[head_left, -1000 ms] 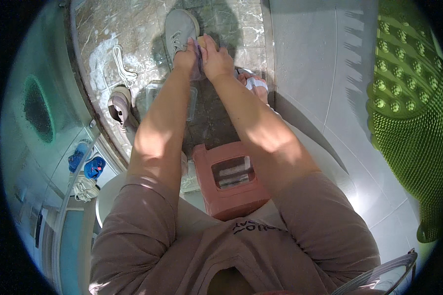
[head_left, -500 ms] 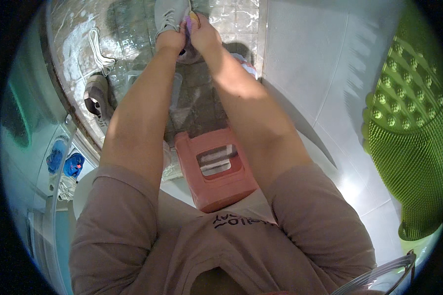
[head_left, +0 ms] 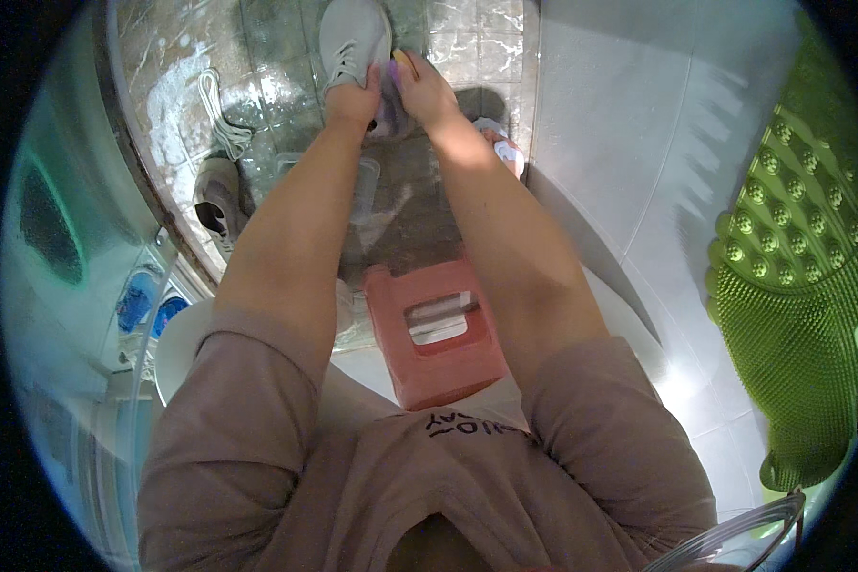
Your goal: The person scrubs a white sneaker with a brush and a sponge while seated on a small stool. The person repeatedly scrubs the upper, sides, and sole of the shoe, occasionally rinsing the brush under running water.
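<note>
At the top of the head view, a light grey lace-up shoe (head_left: pixel 355 38) is tilted over the wet tiles. My left hand (head_left: pixel 355 101) grips its heel end, fingers closed round the opening. My right hand (head_left: pixel 427 91) presses against the shoe's right side, closed on a small yellow and purple brush (head_left: pixel 397 72). The brush's working face is mostly hidden between hand and shoe. Left of my left forearm lies a second shoe (head_left: pixel 219 191), grey-brown, with a bundle of white laces (head_left: pixel 221 116) just beyond it.
A red plastic jug (head_left: pixel 439 379) with a handle stands between my forearms. Partly behind my left forearm is a clear plastic container (head_left: pixel 368 186). A green textured mat (head_left: pixel 801 315) hangs on the right. Foamy water covers the tile floor (head_left: pixel 267 86); blue items (head_left: pixel 135 300) lie at left.
The view has shifted, so the floor things and my hands appear lower and further right. More of the shoe's toe shows. Both hands keep their holds.
</note>
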The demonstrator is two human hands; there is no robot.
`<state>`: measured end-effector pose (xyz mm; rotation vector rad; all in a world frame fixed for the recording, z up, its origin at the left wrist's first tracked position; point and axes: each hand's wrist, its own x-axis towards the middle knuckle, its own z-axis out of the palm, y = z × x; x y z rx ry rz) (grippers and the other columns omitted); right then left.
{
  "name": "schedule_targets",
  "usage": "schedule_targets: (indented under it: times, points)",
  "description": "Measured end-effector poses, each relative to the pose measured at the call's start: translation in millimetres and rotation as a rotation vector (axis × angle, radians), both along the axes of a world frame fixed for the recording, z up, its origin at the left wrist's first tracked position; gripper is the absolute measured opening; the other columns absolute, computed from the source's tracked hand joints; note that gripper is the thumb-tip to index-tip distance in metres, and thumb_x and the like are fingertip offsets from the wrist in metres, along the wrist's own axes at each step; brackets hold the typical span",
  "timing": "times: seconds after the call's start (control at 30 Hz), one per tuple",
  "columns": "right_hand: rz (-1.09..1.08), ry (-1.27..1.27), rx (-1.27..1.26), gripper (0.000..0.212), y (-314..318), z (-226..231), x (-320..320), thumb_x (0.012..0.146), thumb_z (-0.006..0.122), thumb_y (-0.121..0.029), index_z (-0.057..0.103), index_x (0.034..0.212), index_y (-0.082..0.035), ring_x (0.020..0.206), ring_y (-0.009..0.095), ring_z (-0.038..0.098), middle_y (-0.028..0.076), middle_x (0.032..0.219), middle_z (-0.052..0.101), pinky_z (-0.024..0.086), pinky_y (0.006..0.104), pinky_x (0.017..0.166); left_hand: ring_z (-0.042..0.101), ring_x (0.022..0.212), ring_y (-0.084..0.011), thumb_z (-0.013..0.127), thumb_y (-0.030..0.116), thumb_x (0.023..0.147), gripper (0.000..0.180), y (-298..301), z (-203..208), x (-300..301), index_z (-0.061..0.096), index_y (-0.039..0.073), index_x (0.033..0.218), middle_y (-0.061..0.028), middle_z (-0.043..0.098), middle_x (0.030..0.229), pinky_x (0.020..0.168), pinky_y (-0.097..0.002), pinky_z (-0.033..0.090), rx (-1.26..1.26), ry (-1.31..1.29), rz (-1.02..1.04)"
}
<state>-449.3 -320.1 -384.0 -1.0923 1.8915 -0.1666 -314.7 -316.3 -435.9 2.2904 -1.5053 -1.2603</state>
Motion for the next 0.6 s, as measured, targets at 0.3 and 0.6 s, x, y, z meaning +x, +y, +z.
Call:
schedule_targets:
  times: [0.3, 0.6]
  points:
    - [0.002, 0.151, -0.195, 0.041, 6.5, 1.3, 24.3, 0.096, 0.052, -0.043, 0.054, 0.133, -0.027, 0.086, 0.043, 0.066, 0.023, 0.091, 0.067, 0.053, 0.052, 0.075, 0.052, 0.124, -0.0397, 0.064, 0.055, 0.086, 0.075, 2.2, 5.6, 16.1, 0.05, 0.001, 0.136, -0.0242, 0.056, 0.132, 0.101, -0.0404, 0.042, 0.154, 0.204, 0.29]
    - [0.169, 0.105, -0.219, 0.042, 27.2, 42.2, 28.1, 0.095, 0.053, -0.042, 0.053, 0.133, -0.027, 0.081, 0.043, 0.065, 0.024, 0.086, 0.066, 0.054, 0.05, 0.073, 0.061, 0.106, -0.0299, 0.072, 0.039, 0.084, 0.063, 33.0, -48.6, 53.9, 0.055, 0.0, 0.131, -0.0179, 0.062, 0.123, 0.091, -0.04, 0.047, 0.262, 0.791, 0.813]
